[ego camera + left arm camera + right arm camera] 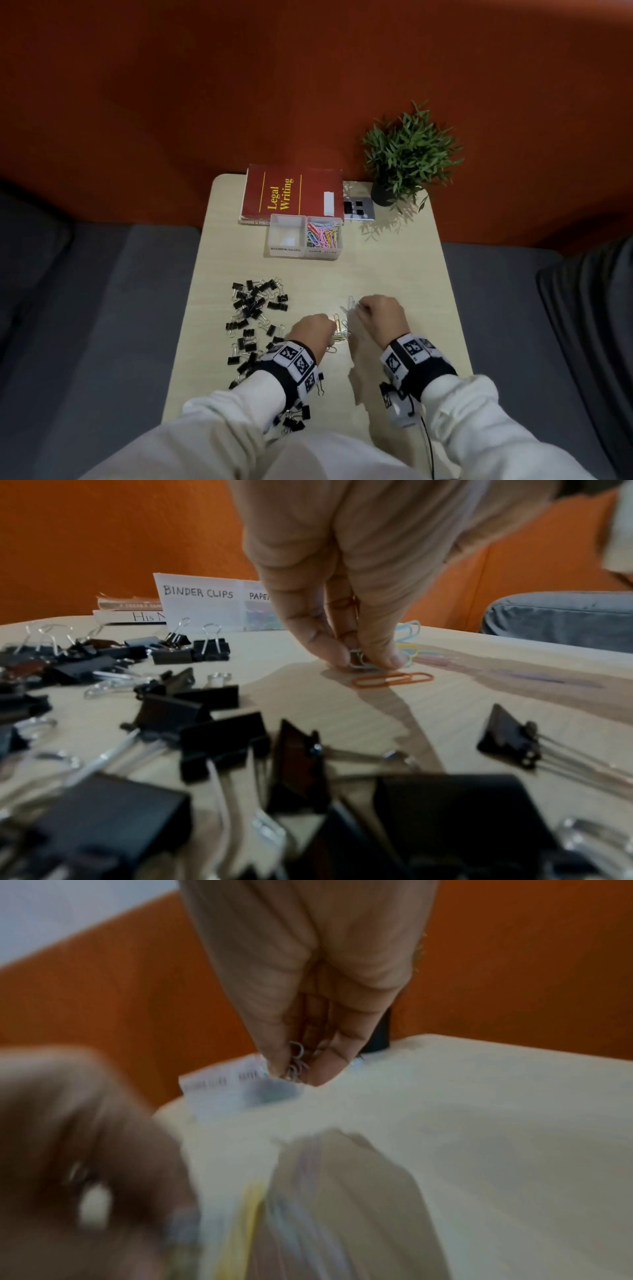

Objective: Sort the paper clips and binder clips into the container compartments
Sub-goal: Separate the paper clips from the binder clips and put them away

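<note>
Near the table's front, my left hand (317,329) pinches a few paper clips (358,660) against the tabletop; an orange paper clip (394,680) lies just beside the fingertips. My right hand (376,313) is raised slightly and pinches a small bunch of paper clips (296,1061). More loose coloured paper clips (340,330) lie between the two hands. Several black binder clips (255,308) are scattered to the left. The clear two-part container (303,255) stands further back: its left compartment, labelled BINDER CLIPS (198,592), shows no clips; the right compartment holds coloured paper clips (323,234).
A red book (291,192) lies behind the container against the orange wall. A potted plant (407,157) and a grey socket plate (358,209) sit at the back right. Grey sofa cushions (85,308) flank the narrow table (394,274). More binder clips (293,419) lie under my left wrist.
</note>
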### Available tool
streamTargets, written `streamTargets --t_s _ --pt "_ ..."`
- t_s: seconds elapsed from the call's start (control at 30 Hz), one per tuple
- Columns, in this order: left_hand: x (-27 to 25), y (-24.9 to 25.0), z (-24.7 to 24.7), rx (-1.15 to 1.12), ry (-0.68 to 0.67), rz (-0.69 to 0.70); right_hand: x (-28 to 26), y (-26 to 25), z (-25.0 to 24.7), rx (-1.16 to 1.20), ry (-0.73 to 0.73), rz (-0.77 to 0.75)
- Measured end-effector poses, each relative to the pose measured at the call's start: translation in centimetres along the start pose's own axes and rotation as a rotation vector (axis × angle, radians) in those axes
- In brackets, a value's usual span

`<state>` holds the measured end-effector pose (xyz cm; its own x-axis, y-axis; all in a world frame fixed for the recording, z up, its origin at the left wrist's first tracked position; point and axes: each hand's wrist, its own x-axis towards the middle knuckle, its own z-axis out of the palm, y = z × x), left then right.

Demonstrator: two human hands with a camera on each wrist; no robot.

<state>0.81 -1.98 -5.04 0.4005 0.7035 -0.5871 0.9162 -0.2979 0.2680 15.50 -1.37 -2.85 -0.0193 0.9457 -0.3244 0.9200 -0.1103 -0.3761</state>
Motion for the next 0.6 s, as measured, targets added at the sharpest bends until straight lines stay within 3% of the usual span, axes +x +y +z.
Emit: streamTargets --t_s 0.2,0.33,0.47,0.6 --pt "-1.1 -0.1 0.8 0.104 0.084 0.022 7.0 -6.0 -5.0 0.098 0.135 -0.061" --pt "-1.1 -0.6 0.2 0.114 0.059 0.027 11.9 -8.8 -5.4 0.032 0.072 0.007" --pt "-0.6 -1.8 -1.2 -0.028 0.038 -0.061 13.5 -9.0 -4.7 0.001 -0.023 0.046" --pt "0.1 -4.0 -4.4 -0.248 0.218 -0.078 11.4 -7.0 -5.5 0.109 0.114 -0.03"
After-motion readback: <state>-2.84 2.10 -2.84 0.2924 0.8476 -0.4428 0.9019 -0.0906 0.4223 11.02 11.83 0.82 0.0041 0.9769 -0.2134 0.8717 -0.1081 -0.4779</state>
